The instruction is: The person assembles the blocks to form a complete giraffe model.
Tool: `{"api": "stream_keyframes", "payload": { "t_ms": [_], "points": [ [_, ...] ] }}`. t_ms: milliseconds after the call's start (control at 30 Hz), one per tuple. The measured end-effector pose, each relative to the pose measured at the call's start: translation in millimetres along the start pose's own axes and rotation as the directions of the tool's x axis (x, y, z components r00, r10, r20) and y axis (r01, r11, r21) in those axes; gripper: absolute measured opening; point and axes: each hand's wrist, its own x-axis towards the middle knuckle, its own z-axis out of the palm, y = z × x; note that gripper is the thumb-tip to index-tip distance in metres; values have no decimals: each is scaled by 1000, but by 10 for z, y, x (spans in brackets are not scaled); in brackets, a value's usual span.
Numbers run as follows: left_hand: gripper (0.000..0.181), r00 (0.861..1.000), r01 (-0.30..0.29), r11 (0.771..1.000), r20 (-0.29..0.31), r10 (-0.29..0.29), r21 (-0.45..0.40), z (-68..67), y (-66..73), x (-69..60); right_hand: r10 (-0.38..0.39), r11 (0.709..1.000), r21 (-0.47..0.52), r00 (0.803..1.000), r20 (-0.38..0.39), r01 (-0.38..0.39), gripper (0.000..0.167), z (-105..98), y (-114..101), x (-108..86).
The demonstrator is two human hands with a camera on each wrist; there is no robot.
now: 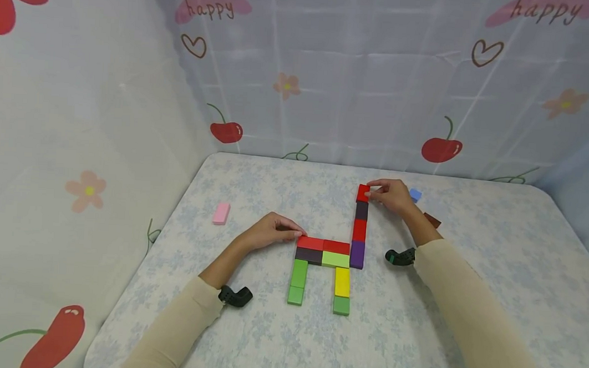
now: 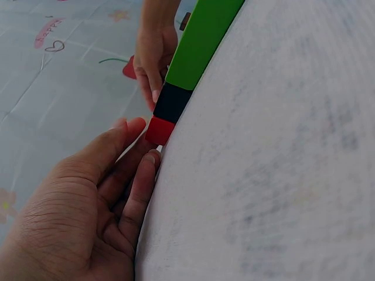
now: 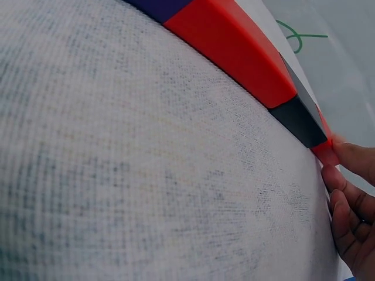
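Flat coloured blocks lie joined on the table in a figure with two legs and a tall column at the right. My right hand [image 1: 393,196] pinches the red block [image 1: 363,192] at the column's far end. Below it run a black block [image 1: 361,211], another red block [image 1: 359,230] and a purple block [image 1: 357,254]. My left hand [image 1: 270,231] has its fingertips at the left end of a red block [image 1: 310,243] in the body's upper row, appearing to touch it. A dark block [image 1: 308,256] and a lime block [image 1: 335,259] form the row beneath.
A pink block [image 1: 221,213] lies apart at the left. Beyond my right wrist are a blue block [image 1: 415,195] and a brown block [image 1: 432,220], partly hidden. Green blocks [image 1: 298,274] and a yellow block [image 1: 342,282] make the legs. A printed curtain [image 1: 338,108] hangs behind the table.
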Motion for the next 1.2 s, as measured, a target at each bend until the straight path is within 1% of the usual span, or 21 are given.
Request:
{"api": "stream_keyframes", "payload": {
  "t_ms": [200, 433, 600, 867, 1000, 1200],
  "points": [
    [18, 1000, 10, 1000, -10, -10, 1, 8, -8, 0, -21, 1000, -6, 1000, 15, 21, 39, -11, 11, 16],
    [18, 999, 20, 1000, -25, -20, 5, 18, 8, 11, -16, 1000, 11, 1000, 22, 15, 37, -21, -19, 21],
    [18, 1000, 23, 1000, -19, -23, -2, 16, 11, 5, -11, 1000, 7, 1000, 25, 11, 37, -26, -15, 8],
    [18, 1000, 2, 1000, 0, -2, 0, 3, 9, -4, -12, 1000, 0, 1000, 21, 12, 41, -13, 13, -1],
    [19, 1000, 6, 1000, 1, -6, 3, 0, -5, 4, 0, 1000, 3, 1000, 22, 0, 41, -9, 6, -6],
    [20, 1000, 4, 1000, -4, -4, -4, 0, 13, 8, 9, 1000, 9, 1000, 19, -9, 41, -13, -20, -11]
  ]
}}
